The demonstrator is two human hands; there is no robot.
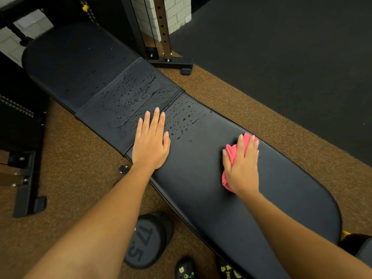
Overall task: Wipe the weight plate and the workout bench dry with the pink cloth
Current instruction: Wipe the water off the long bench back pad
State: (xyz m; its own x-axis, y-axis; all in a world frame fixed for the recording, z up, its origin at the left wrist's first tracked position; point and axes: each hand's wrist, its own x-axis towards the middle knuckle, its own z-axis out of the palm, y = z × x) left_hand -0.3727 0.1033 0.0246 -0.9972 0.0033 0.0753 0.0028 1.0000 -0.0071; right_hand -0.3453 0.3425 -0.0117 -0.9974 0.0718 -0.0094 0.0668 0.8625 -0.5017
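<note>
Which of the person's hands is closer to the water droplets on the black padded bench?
Left. The left hand lies flat with its fingertips on the water droplets; the right hand presses the pink cloth farther along the black padded bench, apart from them.

Pink cloth (234, 153), black droplet-speckled bench (201, 178), brown speckled floor (80, 158), dark grey weight (149, 240).
</note>
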